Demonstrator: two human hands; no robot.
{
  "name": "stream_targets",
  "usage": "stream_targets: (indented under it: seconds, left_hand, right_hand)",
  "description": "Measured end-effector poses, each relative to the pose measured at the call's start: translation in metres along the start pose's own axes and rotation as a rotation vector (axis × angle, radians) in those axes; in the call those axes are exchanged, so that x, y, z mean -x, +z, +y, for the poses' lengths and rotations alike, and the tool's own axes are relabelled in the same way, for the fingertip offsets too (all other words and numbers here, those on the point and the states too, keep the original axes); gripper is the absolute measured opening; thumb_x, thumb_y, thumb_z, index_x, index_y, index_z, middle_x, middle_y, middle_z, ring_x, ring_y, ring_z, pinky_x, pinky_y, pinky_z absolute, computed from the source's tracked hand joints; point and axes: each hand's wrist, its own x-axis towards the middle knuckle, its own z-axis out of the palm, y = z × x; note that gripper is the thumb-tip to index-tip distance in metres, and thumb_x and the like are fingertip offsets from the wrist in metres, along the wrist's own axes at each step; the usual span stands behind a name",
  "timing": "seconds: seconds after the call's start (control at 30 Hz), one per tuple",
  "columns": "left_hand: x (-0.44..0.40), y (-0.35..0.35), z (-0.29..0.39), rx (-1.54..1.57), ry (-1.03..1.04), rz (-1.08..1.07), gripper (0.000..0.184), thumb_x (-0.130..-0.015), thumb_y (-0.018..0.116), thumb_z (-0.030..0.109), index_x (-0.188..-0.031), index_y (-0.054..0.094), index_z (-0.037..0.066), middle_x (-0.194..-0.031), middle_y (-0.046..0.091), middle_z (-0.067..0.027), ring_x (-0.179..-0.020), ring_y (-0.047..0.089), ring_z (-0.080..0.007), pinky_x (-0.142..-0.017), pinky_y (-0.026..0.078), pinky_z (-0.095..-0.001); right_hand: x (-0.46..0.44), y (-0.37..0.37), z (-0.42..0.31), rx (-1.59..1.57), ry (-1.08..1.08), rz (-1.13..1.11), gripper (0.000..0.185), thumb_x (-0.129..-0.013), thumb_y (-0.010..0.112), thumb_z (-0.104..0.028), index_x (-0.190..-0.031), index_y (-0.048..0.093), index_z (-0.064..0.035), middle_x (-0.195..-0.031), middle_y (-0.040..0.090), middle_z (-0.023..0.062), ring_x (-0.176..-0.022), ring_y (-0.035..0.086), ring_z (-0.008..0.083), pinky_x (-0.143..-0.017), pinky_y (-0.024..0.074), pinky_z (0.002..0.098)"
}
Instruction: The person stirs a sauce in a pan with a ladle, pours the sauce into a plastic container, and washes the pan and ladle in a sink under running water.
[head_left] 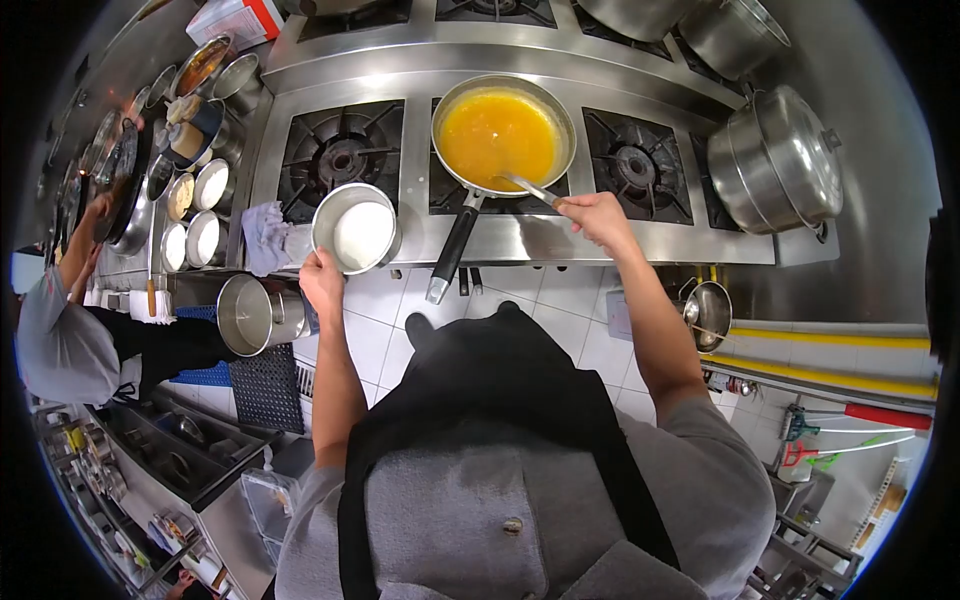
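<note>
A frying pan (pixel 475 191) with yellow-orange liquid (pixel 498 130) stands on a stove burner, its black handle (pixel 456 243) pointing toward me. My right hand (pixel 597 219) is closed round the handle of a metal spoon (pixel 530 189), whose far end dips into the liquid at the pan's near right side. On the left, my left hand (pixel 323 284) grips the near rim of a metal pot (pixel 383 250). White contents (pixel 363 233) lie in that pot, which is tilted slightly at the stove's front edge, left of the pan.
Bare burners (pixel 342 160) (pixel 634 166) flank the pan. A large lidded pot (pixel 775 165) stands right. A cloth (pixel 265 238) and white-filled containers (pixel 211 184) are left. Below them is an empty metal pot (pixel 250 314). Another person (pixel 65 335) works at the far left. More pots (pixel 732 38) stand behind.
</note>
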Motion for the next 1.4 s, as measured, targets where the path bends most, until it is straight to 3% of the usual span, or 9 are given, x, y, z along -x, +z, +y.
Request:
stream_targets:
  seconds: [0.03, 0.17, 0.37, 0.57, 0.8, 0.9, 1.0, 1.2, 1.4]
  left_hand:
    - [0.001, 0.000, 0.001, 0.020, -0.002, -0.004, 0.046, -0.099, 0.055, 0.034, -0.084, 0.064, -0.008, -0.065, 0.060, -0.0240, -0.057, 0.051, -0.0324, -0.064, 0.046, -0.0475]
    - [0.001, -0.002, 0.003, -0.004, 0.001, -0.003, 0.045, -0.099, 0.055, 0.033, -0.085, 0.065, -0.008, -0.065, 0.061, -0.0232, -0.057, 0.053, -0.0315, -0.065, 0.047, -0.0471]
    - [0.003, -0.002, 0.005, 0.017, 0.002, -0.003, 0.044, -0.099, 0.055, 0.032, -0.085, 0.066, -0.008, -0.066, 0.062, -0.0245, -0.057, 0.054, -0.0335, -0.065, 0.047, -0.0477]
    - [0.000, 0.002, -0.002, 0.016, 0.001, 0.005, 0.044, -0.099, 0.055, 0.032, -0.085, 0.066, -0.008, -0.066, 0.061, -0.0245, -0.057, 0.053, -0.0344, -0.065, 0.047, -0.0476]
    - [0.002, -0.001, 0.004, 0.020, -0.016, 0.009, 0.044, -0.099, 0.056, 0.033, -0.086, 0.066, -0.008, -0.068, 0.062, -0.0254, -0.059, 0.055, -0.0364, -0.066, 0.047, -0.0484]
    - [0.001, 0.001, 0.001, 0.017, 0.000, 0.021, 0.044, -0.099, 0.055, 0.033, -0.086, 0.066, -0.008, -0.069, 0.063, -0.0263, -0.061, 0.057, -0.0389, -0.067, 0.047, -0.0490]
    - [0.002, 0.001, 0.002, 0.030, -0.009, 0.030, 0.050, -0.100, 0.056, 0.035, -0.076, 0.057, -0.009, -0.061, 0.052, -0.0208, -0.059, 0.044, -0.0240, -0.063, 0.044, -0.0462]
    - [0.001, 0.002, 0.000, 0.021, 0.001, 0.019, 0.050, -0.101, 0.055, 0.036, -0.077, 0.058, -0.008, -0.062, 0.054, -0.0212, -0.059, 0.045, -0.0245, -0.064, 0.045, -0.0468]
    - [0.000, 0.003, -0.001, 0.037, -0.011, 0.025, 0.050, -0.100, 0.055, 0.035, -0.077, 0.058, -0.008, -0.061, 0.054, -0.0199, -0.059, 0.045, -0.0234, -0.063, 0.044, -0.0456]
  right_hand:
    - [-0.002, 0.005, 0.004, -0.102, 0.022, -0.039, 0.033, -0.088, 0.076, -0.025, -0.116, 0.077, -0.0068, -0.067, 0.062, -0.0008, -0.044, 0.040, 0.0032, -0.038, 0.0253, 0.0224]
    - [-0.001, 0.013, 0.007, -0.168, 0.010, -0.048, 0.035, -0.089, 0.077, -0.025, -0.119, 0.076, -0.0062, -0.068, 0.061, -0.0007, -0.044, 0.039, 0.0027, -0.038, 0.0245, 0.0224]
    - [0.013, -0.023, -0.013, -0.051, -0.250, 0.160, 0.034, -0.086, 0.080, -0.027, -0.114, 0.078, -0.0072, -0.073, 0.072, 0.0025, -0.061, 0.060, 0.0066, -0.061, 0.0485, 0.0251]
    - [0.034, -0.069, -0.049, 0.250, -0.367, 0.467, 0.034, -0.085, 0.078, -0.033, -0.116, 0.078, -0.0182, -0.100, 0.078, 0.0099, -0.091, 0.075, 0.0225, -0.082, 0.0549, 0.0325]
    - [0.012, -0.087, -0.037, 0.592, -0.402, 0.624, 0.033, -0.090, 0.071, -0.040, -0.120, 0.076, -0.0279, -0.094, 0.076, 0.0111, -0.088, 0.073, 0.0328, -0.080, 0.0561, 0.0420]
    - [-0.025, -0.077, 0.000, 0.904, -0.642, 0.719, 0.027, -0.094, 0.065, -0.036, -0.117, 0.073, -0.0267, -0.087, 0.072, 0.0100, -0.078, 0.072, 0.0333, -0.067, 0.0572, 0.0480]
    - [-0.034, -0.048, 0.006, 0.977, -0.568, 0.664, 0.026, -0.095, 0.063, -0.036, -0.117, 0.073, -0.0258, -0.086, 0.072, 0.0108, -0.075, 0.072, 0.0335, -0.065, 0.0581, 0.0468]
    - [-0.042, 0.014, -0.015, 0.382, -0.165, 0.330, 0.032, -0.093, 0.064, -0.039, -0.117, 0.077, -0.0225, -0.109, 0.076, 0.0134, -0.099, 0.073, 0.0372, -0.088, 0.0569, 0.0441]
    - [-0.052, 0.026, -0.006, 0.023, -0.091, 0.137, 0.036, -0.086, 0.074, -0.041, -0.112, 0.080, -0.0165, -0.080, 0.076, 0.0079, -0.076, 0.074, 0.0207, -0.074, 0.0550, 0.0344]
